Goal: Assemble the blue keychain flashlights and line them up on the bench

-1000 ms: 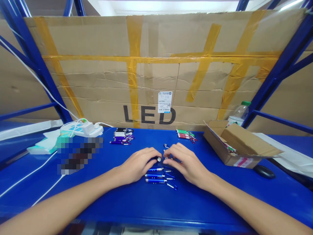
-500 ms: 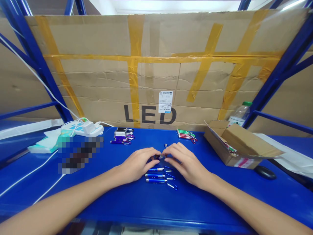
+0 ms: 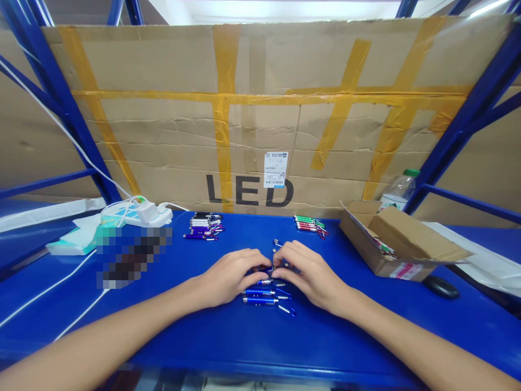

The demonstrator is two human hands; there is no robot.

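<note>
At the middle of the blue table, my left hand (image 3: 232,276) and my right hand (image 3: 311,274) meet fingertip to fingertip. Between them is a small blue penlight (image 3: 266,269), pinched by both and largely covered by fingers. Just below lie several more blue penlights (image 3: 260,301) in a stack of rows, each with a small carabiner clip (image 3: 287,310) at its right end. Another small clip (image 3: 277,243) shows behind my right fingers; what it hangs from is hidden.
Black, silver and purple penlights (image 3: 203,229) lie back left, green and red ones (image 3: 309,224) back right. An open carton (image 3: 366,247), a black mouse (image 3: 442,287) and a bottle (image 3: 401,191) stand right. A power strip (image 3: 150,217) and white cables are left.
Both hands have come slightly nearer to me with the blue penlight, closer to the rows. More of the clip behind my right fingers now shows.
</note>
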